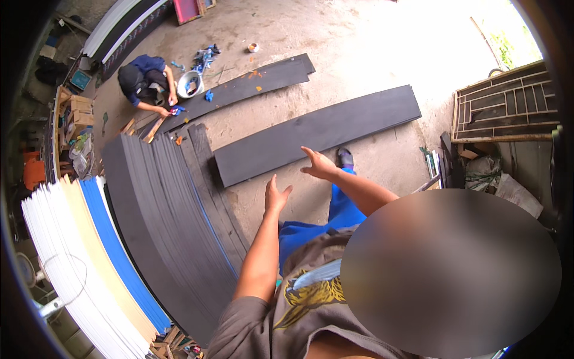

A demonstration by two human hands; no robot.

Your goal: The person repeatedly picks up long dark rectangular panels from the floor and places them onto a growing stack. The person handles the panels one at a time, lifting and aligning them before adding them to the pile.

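Note:
My left hand [277, 196] is raised in front of me, fingers stretched out and thumb apart, holding nothing. To its right, my right hand [320, 164] reaches forward, also empty with its fingers spread. Nearest to both hands is a long, flat dark grey board [317, 133] lying on the floor just beyond them. The right fingertips overlap its near edge in the picture; I cannot tell whether they touch it. Left of my left forearm stands a tall stack of dark grey sheets [161, 215], with blue sheets [116, 239] beside it.
A crouching co-worker [143, 84] handles something small by a grey bucket [190, 84] at far left. Another dark board [239, 90] with orange scraps lies there. White sheets [72, 263] stand at the left edge. A metal grille [505, 102] leans at the right.

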